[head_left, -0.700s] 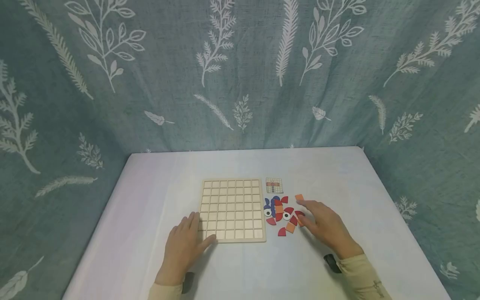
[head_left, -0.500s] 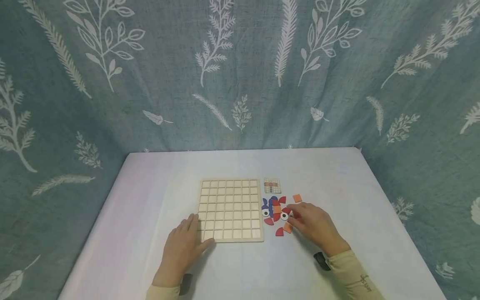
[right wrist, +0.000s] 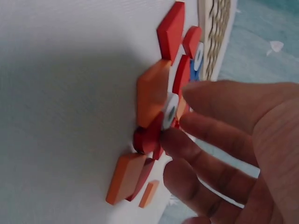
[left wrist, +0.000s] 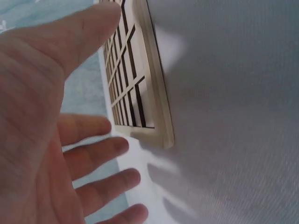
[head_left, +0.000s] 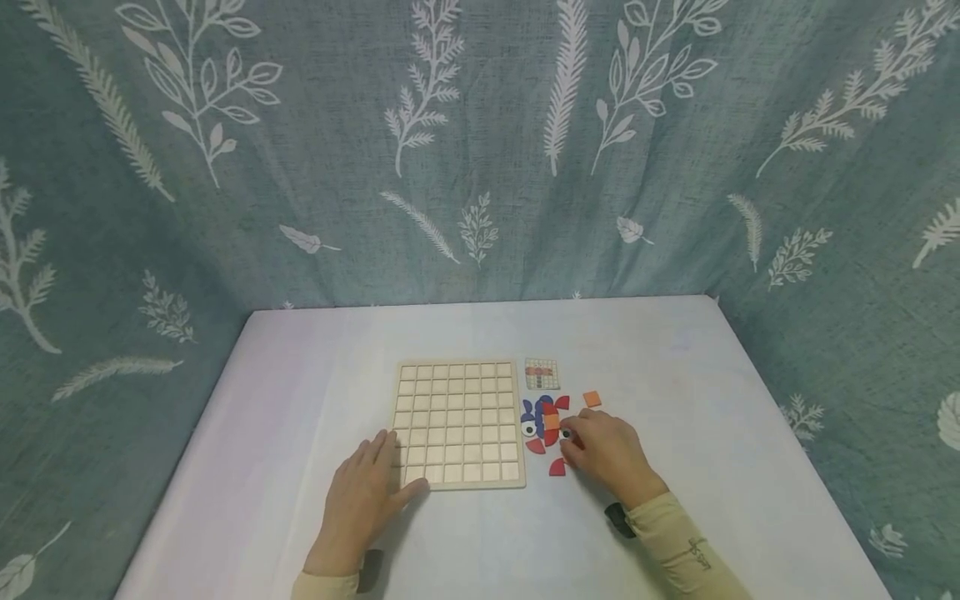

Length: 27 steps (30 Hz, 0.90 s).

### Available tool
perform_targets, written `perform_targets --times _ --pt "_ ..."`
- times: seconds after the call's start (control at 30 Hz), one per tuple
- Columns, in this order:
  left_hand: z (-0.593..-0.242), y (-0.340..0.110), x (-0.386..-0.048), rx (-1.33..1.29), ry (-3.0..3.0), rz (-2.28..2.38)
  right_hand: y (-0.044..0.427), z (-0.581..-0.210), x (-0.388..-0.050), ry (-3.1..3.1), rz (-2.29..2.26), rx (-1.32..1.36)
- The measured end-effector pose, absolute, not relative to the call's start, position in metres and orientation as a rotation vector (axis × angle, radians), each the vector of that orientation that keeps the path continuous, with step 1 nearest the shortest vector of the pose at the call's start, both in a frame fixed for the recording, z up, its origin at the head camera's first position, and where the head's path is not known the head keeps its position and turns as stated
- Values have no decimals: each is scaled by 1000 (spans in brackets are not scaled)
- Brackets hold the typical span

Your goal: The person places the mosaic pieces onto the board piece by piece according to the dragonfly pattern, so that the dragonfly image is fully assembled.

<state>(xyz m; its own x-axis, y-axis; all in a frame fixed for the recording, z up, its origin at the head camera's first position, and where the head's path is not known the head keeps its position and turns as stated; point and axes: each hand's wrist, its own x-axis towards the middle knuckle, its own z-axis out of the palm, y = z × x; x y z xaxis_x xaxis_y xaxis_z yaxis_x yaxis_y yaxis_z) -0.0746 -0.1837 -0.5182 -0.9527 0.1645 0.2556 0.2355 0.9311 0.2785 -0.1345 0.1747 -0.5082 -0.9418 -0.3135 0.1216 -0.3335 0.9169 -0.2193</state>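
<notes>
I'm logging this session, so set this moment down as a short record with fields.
Left hand: spread at the near left corner of the wooden grid board
Right hand: close over the puzzle pieces; whether it grips one is unclear
Piece types: red quarter circles, orange squares, white eye discs, blue pieces
Pieces' place: right of the board
Pattern card: beyond most pieces
Surface: white tabletop
Backdrop: leaf-print cloth

A grey-green curtain (head_left: pixel 495 267) hangs behind the white table (head_left: pixel 637 350) and along its left and right sides. Pale leafy sprigs are printed on it, some branching, some feather-like (head_left: pixel 566 83). A small single leaf (head_left: pixel 303 239) lies slanted, left of centre, above the table's far edge.
</notes>
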Motion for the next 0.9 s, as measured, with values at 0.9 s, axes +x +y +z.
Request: perform_targets --times 0.9 --pt "-529 -182 -72 -332 -2753 -382 168 -514 -135 -2984 391 413"
